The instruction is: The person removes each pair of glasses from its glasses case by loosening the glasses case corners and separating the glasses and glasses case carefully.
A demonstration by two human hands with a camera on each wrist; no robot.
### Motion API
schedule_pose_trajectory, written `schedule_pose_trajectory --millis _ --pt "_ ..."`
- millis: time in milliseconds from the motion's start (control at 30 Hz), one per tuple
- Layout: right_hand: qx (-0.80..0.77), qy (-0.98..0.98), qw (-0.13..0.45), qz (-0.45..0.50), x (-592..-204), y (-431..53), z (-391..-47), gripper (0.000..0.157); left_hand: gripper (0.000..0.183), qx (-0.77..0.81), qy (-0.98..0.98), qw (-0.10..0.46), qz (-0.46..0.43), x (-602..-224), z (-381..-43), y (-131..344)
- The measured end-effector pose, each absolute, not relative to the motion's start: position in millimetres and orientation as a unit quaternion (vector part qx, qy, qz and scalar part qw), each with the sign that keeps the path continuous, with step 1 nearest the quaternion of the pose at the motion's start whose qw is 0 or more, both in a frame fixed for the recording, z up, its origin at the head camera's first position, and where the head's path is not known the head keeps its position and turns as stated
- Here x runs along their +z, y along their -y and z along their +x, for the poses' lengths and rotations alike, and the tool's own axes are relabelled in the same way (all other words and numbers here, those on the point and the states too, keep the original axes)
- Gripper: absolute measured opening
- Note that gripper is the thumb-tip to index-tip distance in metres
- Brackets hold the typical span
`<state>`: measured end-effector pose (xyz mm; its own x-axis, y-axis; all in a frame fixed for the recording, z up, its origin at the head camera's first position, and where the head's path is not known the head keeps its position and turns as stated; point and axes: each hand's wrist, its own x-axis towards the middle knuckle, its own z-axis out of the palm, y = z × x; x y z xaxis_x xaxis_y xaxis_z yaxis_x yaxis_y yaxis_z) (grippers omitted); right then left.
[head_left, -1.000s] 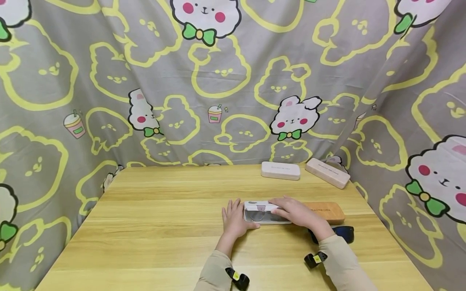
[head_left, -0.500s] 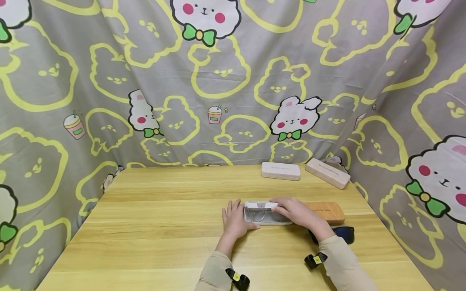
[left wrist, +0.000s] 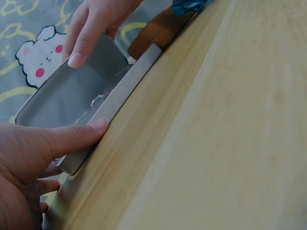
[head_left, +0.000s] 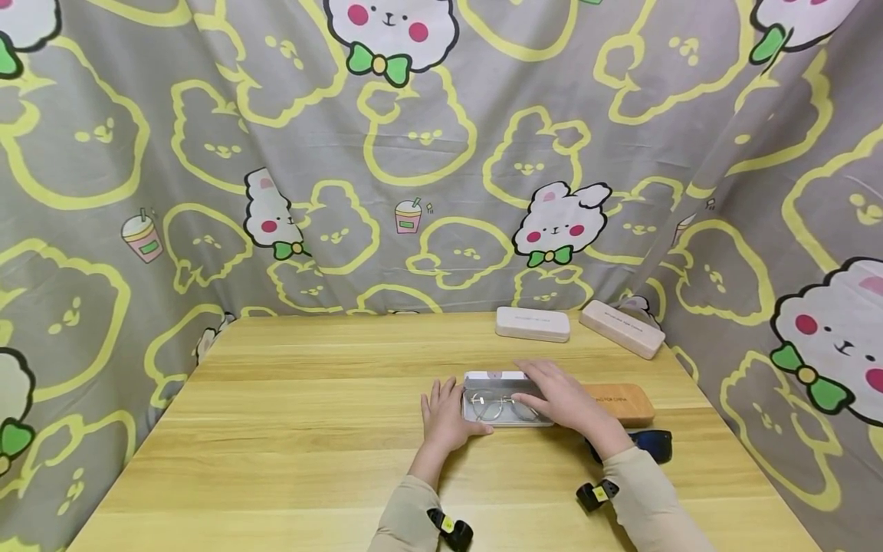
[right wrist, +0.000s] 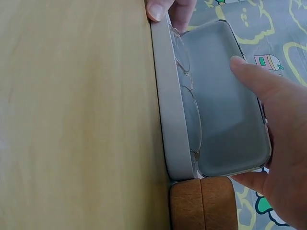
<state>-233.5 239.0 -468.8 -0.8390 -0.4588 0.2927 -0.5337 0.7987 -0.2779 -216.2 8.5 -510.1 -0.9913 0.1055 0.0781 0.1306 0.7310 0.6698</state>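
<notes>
A white glasses case (head_left: 476, 422) with a grey lining lies on the table, its hinged lid (right wrist: 223, 105) raised. Thin-rimmed eyeglasses (right wrist: 201, 127) lie inside. My left hand (head_left: 444, 418) grips the case's left end, the thumb along the front wall and the other fingers around the end. At the lid's right part, my right hand (head_left: 562, 399) holds the edge, its thumb on the inner face and the fingers behind. In the left wrist view, the left thumb hides part of the front wall (left wrist: 127, 88).
An orange-brown glasses case (head_left: 624, 402) stands at the right end of the white one. Dark sunglasses (head_left: 655, 445) lie in front of it, partly behind the right forearm. Toward the back are a white case (head_left: 532, 325) and a pinkish case (head_left: 622, 330). A patterned curtain (head_left: 428, 153) borders the table.
The case's lid has swung up and back from partly raised to wide, moved by my right hand, and the eyeglasses show more fully. My left hand has stayed in place.
</notes>
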Motion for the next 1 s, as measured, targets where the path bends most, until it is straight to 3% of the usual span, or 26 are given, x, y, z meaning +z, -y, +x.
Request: schedule_pose_trajectory --millis 200,1000 --pt "0.156 0.943 0.118 0.269 -466.4 -238.2 -231.4 0.072 0.096 -0.363 0.930 0.019 -0.059 -511.0 -216.5 -8.2" --pt "0.148 0.917 0.208 0.307 -454.0 -239.3 -228.1 0.067 0.098 -0.360 0.931 0.020 -0.061 -512.4 -219.2 -8.6"
